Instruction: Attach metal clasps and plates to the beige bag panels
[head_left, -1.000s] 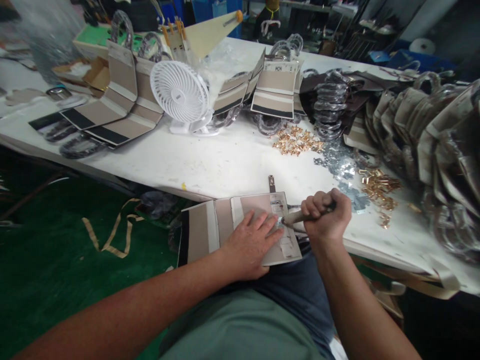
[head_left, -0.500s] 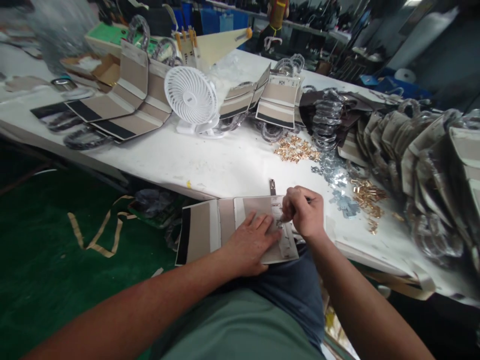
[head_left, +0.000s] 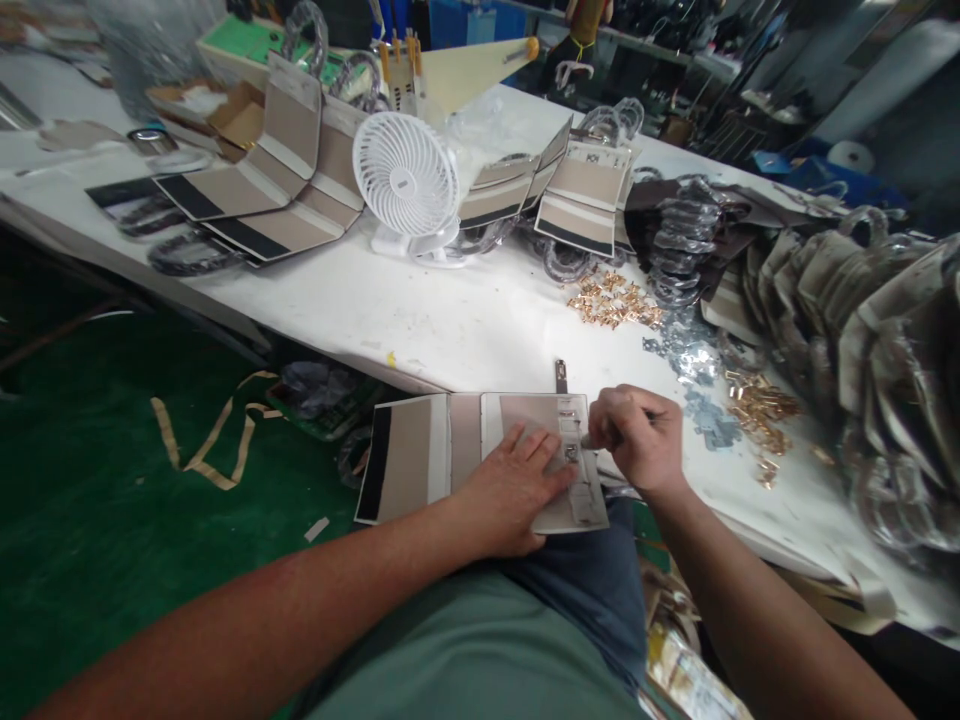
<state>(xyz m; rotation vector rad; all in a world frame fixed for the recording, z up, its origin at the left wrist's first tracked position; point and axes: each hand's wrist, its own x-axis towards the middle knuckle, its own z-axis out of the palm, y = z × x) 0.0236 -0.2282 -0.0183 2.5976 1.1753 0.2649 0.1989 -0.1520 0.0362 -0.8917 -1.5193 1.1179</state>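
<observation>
A beige bag panel [head_left: 405,460] with a dark strip along its left end lies unfolded at the table's front edge, partly over my lap. My left hand [head_left: 514,490] rests flat on its right section, fingers spread. Close to those fingertips a small metal fitting [head_left: 571,453] sits in a pale strip of the panel. My right hand [head_left: 641,435] is closed just off the panel's right edge. A small dark end shows at the fist, but what it grips is mostly hidden. Beyond the panel's far edge juts a dark tab with a metal piece [head_left: 561,375].
A white fan [head_left: 405,185] stands mid-table beside more unfolded panels [head_left: 292,140]. Gold-coloured fittings [head_left: 615,300] and flat grey metal plates [head_left: 709,420] lie in loose piles. Stacked bags with plastic-wrapped handles [head_left: 862,290] fill the right side. A person [head_left: 585,30] is in the background.
My right hand has moved right, off the panel's fitting and past its edge. My left hand stays flat on the panel. The whole view has shifted slightly.
</observation>
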